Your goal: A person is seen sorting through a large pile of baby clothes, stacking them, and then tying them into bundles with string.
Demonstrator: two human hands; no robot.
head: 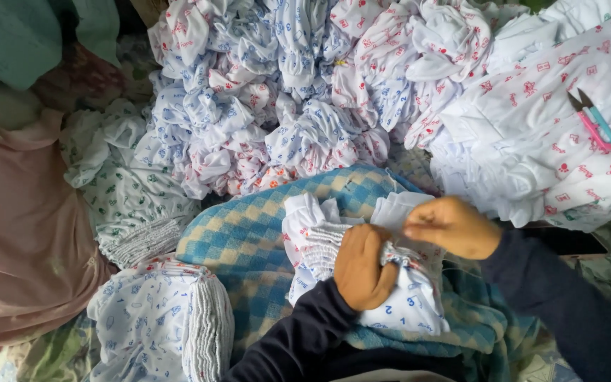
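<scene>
My left hand (pixel 362 265) is closed on the gathered elastic edge of a small white printed garment (pixel 408 308) that lies on a blue and cream checked cloth (pixel 249 233) over my lap. My right hand (pixel 452 226) pinches the same garment's bunched edge just to the right of the left hand, fingers pressed together. Both arms wear dark blue sleeves. What sits between the right fingertips is too small to see.
A big heap of crumpled white printed garments (pixel 284 92) fills the top. Flat folded ones (pixel 553 120) lie at right with small pink and blue thread snips (pixel 592 120) on them. A neat stack (pixel 164 318) sits lower left, pink fabric (pixel 15 233) at far left.
</scene>
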